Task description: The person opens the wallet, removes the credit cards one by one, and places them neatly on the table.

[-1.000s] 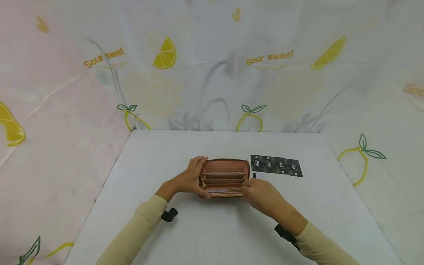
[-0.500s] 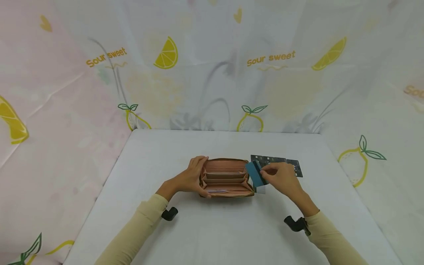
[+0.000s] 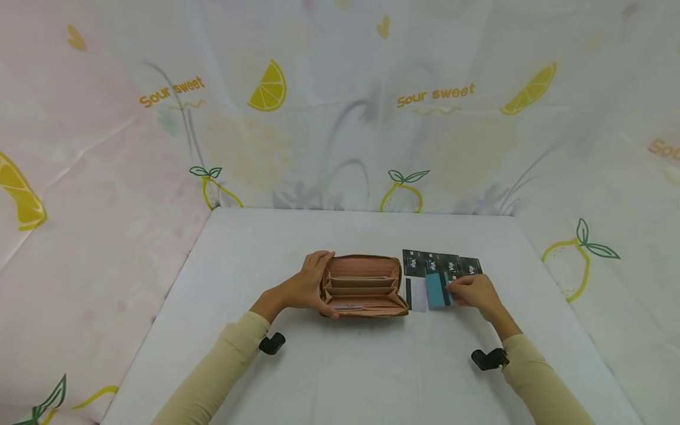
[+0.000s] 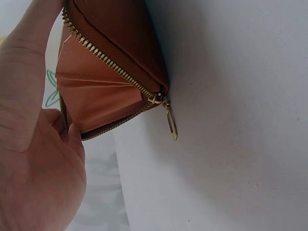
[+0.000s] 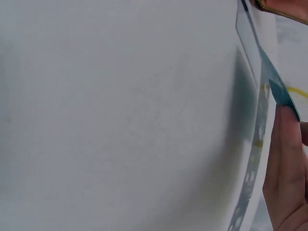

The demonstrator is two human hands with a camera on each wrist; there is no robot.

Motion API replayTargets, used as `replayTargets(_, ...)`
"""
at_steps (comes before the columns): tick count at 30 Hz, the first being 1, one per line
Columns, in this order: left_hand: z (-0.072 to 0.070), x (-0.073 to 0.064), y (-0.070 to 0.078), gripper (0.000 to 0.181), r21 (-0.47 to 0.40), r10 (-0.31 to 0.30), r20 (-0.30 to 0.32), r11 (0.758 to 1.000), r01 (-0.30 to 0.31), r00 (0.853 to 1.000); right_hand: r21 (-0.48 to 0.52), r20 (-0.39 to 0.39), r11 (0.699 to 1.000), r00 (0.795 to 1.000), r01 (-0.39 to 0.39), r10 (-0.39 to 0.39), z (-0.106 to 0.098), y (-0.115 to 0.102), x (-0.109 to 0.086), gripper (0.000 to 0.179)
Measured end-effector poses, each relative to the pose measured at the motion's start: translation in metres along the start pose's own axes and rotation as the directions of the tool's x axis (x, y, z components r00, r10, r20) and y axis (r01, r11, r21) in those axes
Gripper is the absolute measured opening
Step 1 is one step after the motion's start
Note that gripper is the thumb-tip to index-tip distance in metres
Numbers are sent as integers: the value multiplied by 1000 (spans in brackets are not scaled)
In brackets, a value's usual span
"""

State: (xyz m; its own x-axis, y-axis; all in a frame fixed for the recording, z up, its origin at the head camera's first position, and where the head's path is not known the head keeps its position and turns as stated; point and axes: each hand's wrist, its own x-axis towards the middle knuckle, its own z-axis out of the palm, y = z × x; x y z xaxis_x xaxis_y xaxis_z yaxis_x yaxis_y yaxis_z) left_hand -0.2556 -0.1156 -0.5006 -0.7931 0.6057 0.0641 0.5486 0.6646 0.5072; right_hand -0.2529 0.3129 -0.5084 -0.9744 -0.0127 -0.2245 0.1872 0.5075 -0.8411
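My left hand [image 3: 304, 288] grips the left end of an unzipped brown wallet [image 3: 362, 265], thumb at the front edge and fingers at the back. Pleated dividers show inside, and card edges [image 3: 349, 307] poke from its front pocket. In the left wrist view a metal zip pull [image 4: 171, 123] hangs from the corner. My right hand [image 3: 476, 293] pinches a blue card [image 3: 435, 290] with a dark stripe by its right side. The right wrist view shows this blue card [image 5: 276, 84] tilted, its held end raised off the table. Left of it lies a white card [image 3: 418, 295] with a black stripe.
A row of several black VIP cards [image 3: 413, 262] lies behind the white and blue cards. The white table [image 3: 340, 372] ends at a lemon-printed cloth backdrop [image 3: 340, 118] at the back and sides.
My right hand has drawn the blue card out of the wallet's front pocket and carried it right, past the white card, lowering it to the table. The left hand keeps its hold.
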Motion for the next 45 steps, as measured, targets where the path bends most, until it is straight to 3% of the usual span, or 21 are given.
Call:
replayTargets(6,-1,0,1,141,3,-13,4,1000,13,1000,17,27,997,997,-77,77,3,15,4,25)
replayTargets(21,1,1,-1,141,13,-12,-4,1000,12,1000,-39,34,999,999,-30,31,8,19,6,24)
replayTargets(27,0,1,1,141,-6,-13,0,1000,13,1000,-59,59,996,996,-65,68,7,15,4,22)
replayTargets(34,-1,0,1,140,-1,-20,7,1000,20,1000,-194,59,979,996,-59,72,6,8,4,24)
replayTargets(40,-1,0,0,139,-10,-2,-2,1000,2,1000,-337,62,941,997,-17,40,6,1,5,24)
replayTargets(45,-1,0,0,140,0,-9,6,1000,9,1000,-365,57,931,997,-31,56,8,-2,5,25)
